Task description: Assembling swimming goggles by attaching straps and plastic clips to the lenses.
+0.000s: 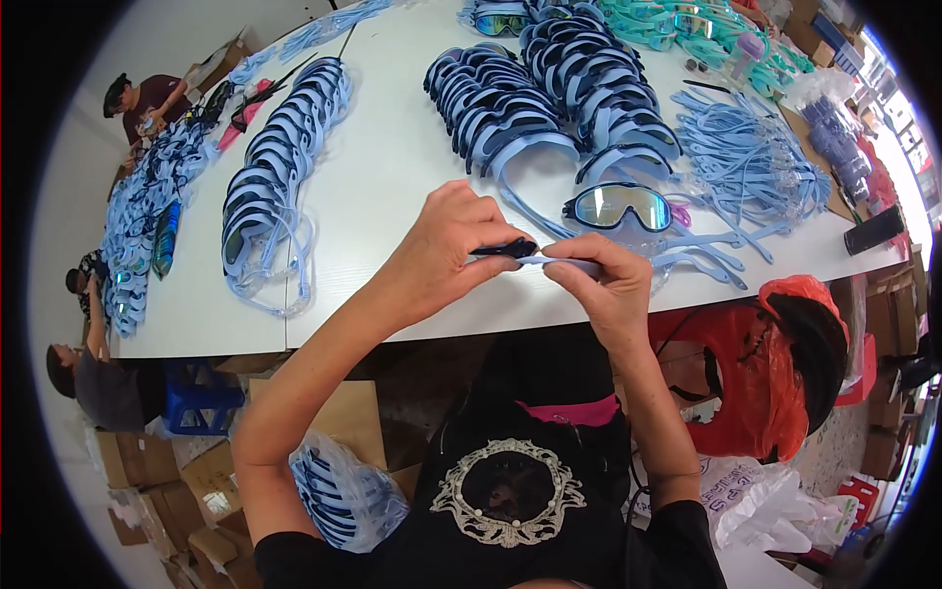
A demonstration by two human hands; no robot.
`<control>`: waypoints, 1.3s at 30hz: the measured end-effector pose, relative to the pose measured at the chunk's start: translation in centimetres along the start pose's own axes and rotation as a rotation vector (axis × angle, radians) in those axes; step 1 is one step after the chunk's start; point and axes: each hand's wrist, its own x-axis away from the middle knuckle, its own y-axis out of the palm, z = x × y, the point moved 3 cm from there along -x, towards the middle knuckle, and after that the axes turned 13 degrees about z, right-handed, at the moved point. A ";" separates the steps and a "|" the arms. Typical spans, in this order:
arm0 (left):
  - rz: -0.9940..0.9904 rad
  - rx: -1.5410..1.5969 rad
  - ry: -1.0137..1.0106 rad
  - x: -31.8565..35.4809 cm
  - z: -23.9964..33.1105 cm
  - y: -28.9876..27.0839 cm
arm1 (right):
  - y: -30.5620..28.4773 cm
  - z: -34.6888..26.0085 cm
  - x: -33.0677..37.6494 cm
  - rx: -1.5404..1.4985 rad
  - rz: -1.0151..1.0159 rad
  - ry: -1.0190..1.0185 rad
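We pinch a small dark clip [503, 248] in our left hand [446, 250] and a pale-blue rubbery strap [569, 263] in our right hand [606, 285], at the white table's [392, 177] near edge, near mirrored goggles [618, 206].

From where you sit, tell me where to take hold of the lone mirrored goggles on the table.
Probably pinch the mirrored goggles at the narrow bridge between the lenses, fingers coming from above: they lie flat, lenses up, and straps crowd the right end.
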 end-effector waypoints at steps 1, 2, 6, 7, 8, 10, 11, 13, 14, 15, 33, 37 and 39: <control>-0.061 0.029 -0.012 -0.1 -0.1 0.3 | -0.2 0.4 -0.3 -0.071 -0.005 -0.009; -0.122 0.059 -0.023 -0.1 -0.2 0.6 | -0.3 0.7 -0.6 -0.142 -0.010 -0.018; -0.165 0.140 -0.043 -0.4 -0.3 0.4 | 0.0 -1.0 -1.2 0.156 0.047 -0.519; -0.224 0.167 -0.056 -0.8 -0.5 0.5 | -0.2 -1.3 -1.1 0.314 0.071 -0.707; -0.281 0.192 -0.068 -1.1 -0.7 0.5 | -0.4 -1.6 -1.1 0.471 0.098 -0.896; -0.307 0.261 -0.130 -1.5 -0.9 0.2 | -0.7 -1.7 -1.3 0.522 0.101 -0.990; -0.336 0.334 -0.187 -1.7 -1.0 0.1 | -0.7 -2.0 -1.5 0.554 0.092 -1.037; -0.313 0.339 -0.158 -1.6 -1.1 -0.3 | -0.3 -2.0 -1.7 0.586 0.063 -1.108; -0.299 0.351 -0.126 -1.4 -1.1 -0.7 | -0.2 -2.2 -1.7 0.597 0.044 -1.113; -0.323 0.401 -0.181 -1.1 -1.1 -1.0 | 0.2 -2.8 -1.5 0.584 0.023 -1.128; 0.256 -0.040 0.166 2.3 -0.1 5.4 | 2.5 -0.9 -0.6 0.530 0.016 -0.333; 0.297 -0.027 0.106 3.1 -0.2 2.6 | 5.7 0.3 -1.5 0.399 0.053 -0.304; 0.276 -0.056 0.077 3.0 -0.6 3.0 | 5.7 1.1 -2.4 0.375 0.098 -0.305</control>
